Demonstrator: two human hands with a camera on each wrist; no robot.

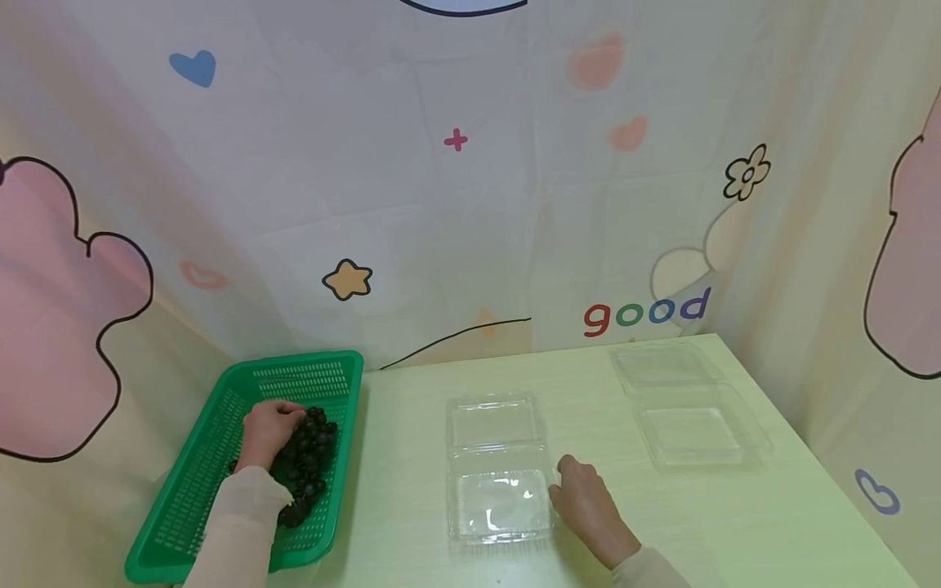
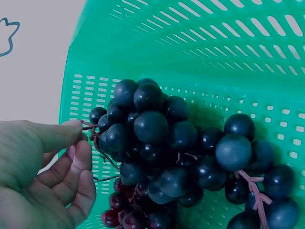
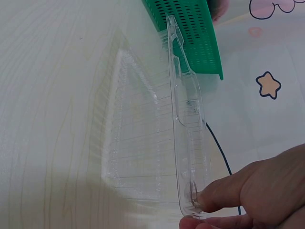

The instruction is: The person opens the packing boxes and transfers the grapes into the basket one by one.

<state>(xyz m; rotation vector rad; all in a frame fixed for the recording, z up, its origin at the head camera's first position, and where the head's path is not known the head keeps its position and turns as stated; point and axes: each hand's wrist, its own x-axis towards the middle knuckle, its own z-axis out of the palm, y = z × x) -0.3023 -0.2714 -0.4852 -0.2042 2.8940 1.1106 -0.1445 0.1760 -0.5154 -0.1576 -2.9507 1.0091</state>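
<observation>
My left hand (image 1: 266, 431) reaches into a green plastic basket (image 1: 351, 457). In the left wrist view its thumb and forefinger pinch the brown stem (image 2: 89, 127) of a bunch of dark grapes (image 2: 151, 128). Beneath that bunch lie smaller reddish grapes (image 2: 129, 217). On the table, an opened clear plastic clamshell box (image 1: 500, 465) lies with lid and base spread out. My right hand (image 1: 590, 508) is at the box's right edge. In the right wrist view its thumb and a fingertip pinch a corner of the clear rim (image 3: 183, 191).
Another clear clamshell box (image 1: 687, 408) lies opened toward the table's back right. The pale wooden table (image 1: 412, 490) ends at a printed curtain (image 1: 456, 212) behind and at the sides. The basket's raised walls surround the grapes.
</observation>
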